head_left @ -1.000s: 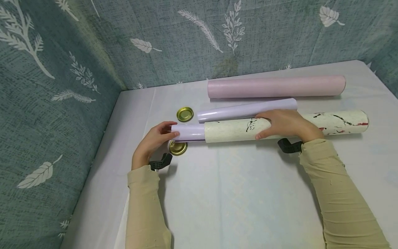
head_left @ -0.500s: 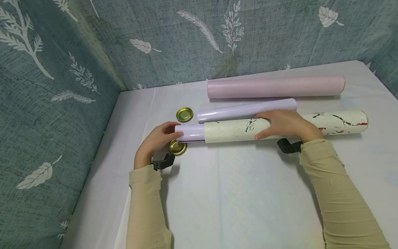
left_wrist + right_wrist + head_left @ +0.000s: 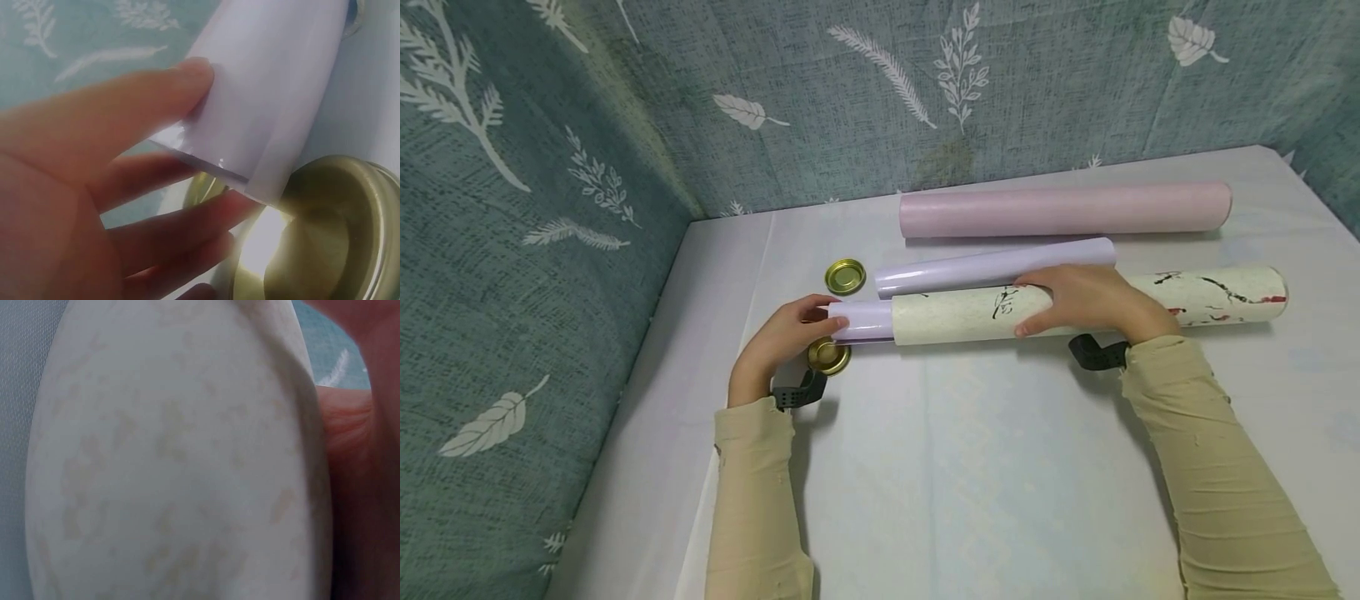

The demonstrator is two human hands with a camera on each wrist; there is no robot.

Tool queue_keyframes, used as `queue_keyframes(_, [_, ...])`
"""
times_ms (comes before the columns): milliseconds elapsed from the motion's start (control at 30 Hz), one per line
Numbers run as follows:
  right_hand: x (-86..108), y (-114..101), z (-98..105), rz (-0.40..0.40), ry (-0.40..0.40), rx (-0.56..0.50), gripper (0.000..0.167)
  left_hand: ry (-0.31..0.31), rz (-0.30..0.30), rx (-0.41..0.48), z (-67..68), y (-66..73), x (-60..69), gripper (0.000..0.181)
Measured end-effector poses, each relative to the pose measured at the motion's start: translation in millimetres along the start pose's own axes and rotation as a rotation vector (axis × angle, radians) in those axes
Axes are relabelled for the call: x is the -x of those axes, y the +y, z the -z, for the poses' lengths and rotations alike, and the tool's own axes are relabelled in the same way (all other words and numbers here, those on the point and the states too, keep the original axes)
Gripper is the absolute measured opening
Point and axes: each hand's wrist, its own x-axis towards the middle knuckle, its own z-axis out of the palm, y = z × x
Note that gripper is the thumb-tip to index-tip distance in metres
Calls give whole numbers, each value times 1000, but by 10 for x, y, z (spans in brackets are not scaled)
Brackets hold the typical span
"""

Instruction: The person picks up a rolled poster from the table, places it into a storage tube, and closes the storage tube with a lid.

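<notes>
A rolled sheet of glossy lilac paper [image 3: 871, 319] sticks out of the left end of a cream poster tube [image 3: 951, 320] painted with dark branches and red marks. My left hand [image 3: 781, 340] holds the roll's outer end, thumb [image 3: 178, 81] on the outside and other fingers around the open edge and below. The roll's far part is hidden inside the tube. My right hand [image 3: 1078, 297] grips the tube from above near its middle, thumb on the near side. In the right wrist view the tube's mottled surface [image 3: 175, 450] fills most of the picture.
Two gold metal lids lie by my left hand: a far lid [image 3: 846, 276] and a near lid [image 3: 829, 357], close under the roll's end. Behind the tube rests another lilac roll [image 3: 955, 271], then a pink tube [image 3: 1060, 211]. Leaf-patterned fabric [image 3: 850, 92] borders the white-covered table [image 3: 1000, 467].
My left hand has moved slightly right, and the lilac roll has slid further into the cream tube, so less of it shows. My right hand and the tube stay put.
</notes>
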Motion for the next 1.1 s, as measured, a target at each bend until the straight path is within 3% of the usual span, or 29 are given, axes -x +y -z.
queue_keyframes(300, [3, -7, 5, 11, 13, 4, 88, -15, -31, -8, 4, 14, -16, 64])
queue_keyframes(833, [7, -1, -16, 16, 15, -2, 88, -62, -31, 44, -22, 4, -34, 57])
queue_keyframes(1100, [-1, -2, -12, 17, 21, -8, 87, -66, -7, 23, -25, 43, -29, 57])
